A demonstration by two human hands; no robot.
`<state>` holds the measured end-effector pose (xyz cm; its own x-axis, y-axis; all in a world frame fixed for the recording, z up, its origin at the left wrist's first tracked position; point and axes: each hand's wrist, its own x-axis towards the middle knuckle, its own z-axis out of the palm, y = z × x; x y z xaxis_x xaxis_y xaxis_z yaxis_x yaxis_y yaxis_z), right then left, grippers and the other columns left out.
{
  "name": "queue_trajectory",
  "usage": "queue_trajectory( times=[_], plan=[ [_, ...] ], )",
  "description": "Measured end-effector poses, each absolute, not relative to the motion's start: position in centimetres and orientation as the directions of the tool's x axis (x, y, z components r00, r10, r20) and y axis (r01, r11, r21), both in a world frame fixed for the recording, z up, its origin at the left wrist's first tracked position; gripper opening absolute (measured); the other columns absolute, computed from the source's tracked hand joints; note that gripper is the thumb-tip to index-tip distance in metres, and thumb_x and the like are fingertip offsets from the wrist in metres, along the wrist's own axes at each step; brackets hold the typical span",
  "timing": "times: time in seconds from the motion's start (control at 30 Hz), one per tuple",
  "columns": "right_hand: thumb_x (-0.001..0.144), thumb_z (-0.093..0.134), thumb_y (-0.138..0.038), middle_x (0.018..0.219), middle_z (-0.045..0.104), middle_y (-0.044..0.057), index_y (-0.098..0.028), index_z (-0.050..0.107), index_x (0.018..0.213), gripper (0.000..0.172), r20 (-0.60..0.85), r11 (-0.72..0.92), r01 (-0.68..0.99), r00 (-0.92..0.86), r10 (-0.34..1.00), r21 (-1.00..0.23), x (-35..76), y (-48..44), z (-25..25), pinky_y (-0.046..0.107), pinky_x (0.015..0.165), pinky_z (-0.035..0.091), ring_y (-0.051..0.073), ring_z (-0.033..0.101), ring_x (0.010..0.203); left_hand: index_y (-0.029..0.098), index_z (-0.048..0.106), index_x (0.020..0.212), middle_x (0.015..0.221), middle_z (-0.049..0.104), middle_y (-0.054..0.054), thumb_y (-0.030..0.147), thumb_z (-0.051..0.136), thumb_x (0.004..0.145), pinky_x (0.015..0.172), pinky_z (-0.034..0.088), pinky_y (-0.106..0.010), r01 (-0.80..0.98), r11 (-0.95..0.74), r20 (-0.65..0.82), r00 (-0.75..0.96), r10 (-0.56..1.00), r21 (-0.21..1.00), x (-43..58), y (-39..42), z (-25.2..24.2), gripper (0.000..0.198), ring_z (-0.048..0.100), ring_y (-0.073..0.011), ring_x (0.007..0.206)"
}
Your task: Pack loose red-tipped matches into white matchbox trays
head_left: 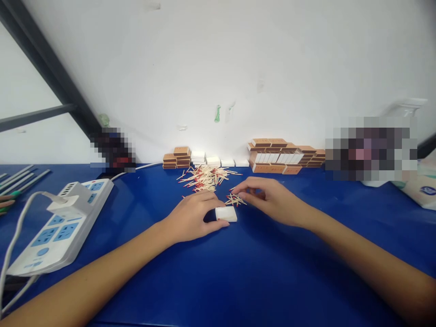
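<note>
While the left hand point(195, 215) clasps a white tray point(226, 214) on the blue table point(218, 277), the right hand point(269, 198) hovers by loose matches point(234, 200) just behind; I can't tell if it pinches any.

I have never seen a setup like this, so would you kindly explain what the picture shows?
There is no machine here: a person works bare-handed, filmed by a camera on that person's head, which looks forward and down. On the blue tabletop lie a loose heap of red-tipped wooden matches and, nearer, a smaller pile of matches. By the white wall stand stacked brown matchboxes and several white cardboard boxes. A long white power strip lies at left. The left hand holds a small white cardboard box; the right hand is at the smaller pile, but whether it grips a match I cannot tell.
</note>
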<state>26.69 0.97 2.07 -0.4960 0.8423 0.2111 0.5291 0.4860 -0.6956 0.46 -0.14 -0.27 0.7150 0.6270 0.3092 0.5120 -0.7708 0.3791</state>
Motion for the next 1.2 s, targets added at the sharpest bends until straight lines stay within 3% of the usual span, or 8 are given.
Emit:
queue_trajectory(
  times=[0.13,0.23,0.43,0.53,0.63,0.93,1.2],
  plan=[
    [0.092,0.069,-0.05,0.092,0.077,0.006,-0.021,0.076,0.094,0.03,0.196,0.334,0.395,-0.349,0.916,-0.856,25.4,0.4,1.7,0.035,0.071,0.052,0.019,0.065,0.079,0.022,0.068,0.124,0.108,0.071,-0.007,0.045,0.072,0.094,0.086,0.055,-0.037,0.559,-0.733,0.316,0.666,0.675,0.387,0.4,-0.2,-0.2,0.038,0.067,-0.0227,0.097],
    [0.089,0.073,-0.05,0.089,0.076,0.006,-0.021,0.077,0.091,0.03,0.161,0.293,0.356,-0.356,0.92,-0.887,24.7,0.1,0.8,0.035,0.071,0.052,0.019,0.064,0.076,0.023,0.066,0.126,0.109,0.072,-0.006,0.046,0.073,0.093,0.086,0.056,-0.038,0.576,-0.72,0.33,0.643,0.691,0.386,0.4,-0.1,-0.2,0.041,0.068,-0.023,0.098],
    [0.093,0.069,-0.042,0.09,0.068,0.004,-0.023,0.079,0.087,0.021,0.235,0.455,0.53,-0.43,0.871,-0.715,24.9,0.0,0.4,0.031,0.063,0.044,0.014,0.053,0.069,0.022,0.069,0.122,0.112,0.072,-0.008,0.045,0.072,0.093,0.089,0.056,-0.039,0.569,-0.725,0.319,0.655,0.685,0.388,0.4,0.0,-0.3,0.037,0.068,-0.0247,0.103],
    [0.096,0.064,-0.037,0.086,0.066,0.004,-0.022,0.077,0.091,0.02,0.299,0.49,0.669,-0.388,0.872,-0.56,25.8,0.6,0.8,0.031,0.065,0.042,0.015,0.052,0.067,0.021,0.07,0.119,0.109,0.072,-0.008,0.045,0.072,0.094,0.089,0.056,-0.038,0.538,-0.744,0.317,0.681,0.66,0.396,0.4,-0.1,-0.3,0.035,0.068,-0.0235,0.1],
    [0.094,0.066,-0.034,0.09,0.067,0.004,-0.021,0.075,0.094,0.015,0.268,0.488,0.758,-0.409,0.873,-0.433,26.6,1.2,0.7,0.031,0.066,0.041,0.015,0.054,0.069,0.02,0.072,0.118,0.109,0.072,-0.007,0.044,0.071,0.095,0.089,0.055,-0.037,0.505,-0.771,0.327,0.707,0.627,0.387,0.4,-0.2,-0.2,0.033,0.068,-0.0228,0.1],
    [0.097,0.063,-0.03,0.088,0.068,0.005,-0.022,0.073,0.091,0.014,0.165,0.487,0.789,-0.46,0.872,-0.374,26.6,1.4,0.3,0.031,0.067,0.042,0.018,0.06,0.075,0.021,0.072,0.117,0.107,0.072,-0.008,0.043,0.072,0.094,0.087,0.054,-0.037,0.511,-0.774,0.299,0.723,0.622,0.375,0.4,-0.1,-0.2,0.032,0.067,-0.0234,0.098],
    [0.103,0.053,-0.029,0.097,0.066,0.007,-0.021,0.063,0.093,0.016,0.188,0.547,0.783,-0.514,0.837,-0.296,27.2,1.6,-0.1,0.033,0.07,0.045,0.02,0.062,0.08,0.021,0.072,0.117,0.107,0.072,-0.007,0.043,0.072,0.095,0.087,0.054,-0.037,0.497,-0.786,0.322,0.724,0.609,0.368,0.3,-0.1,-0.2,0.031,0.068,-0.0232,0.098]
  ],
)
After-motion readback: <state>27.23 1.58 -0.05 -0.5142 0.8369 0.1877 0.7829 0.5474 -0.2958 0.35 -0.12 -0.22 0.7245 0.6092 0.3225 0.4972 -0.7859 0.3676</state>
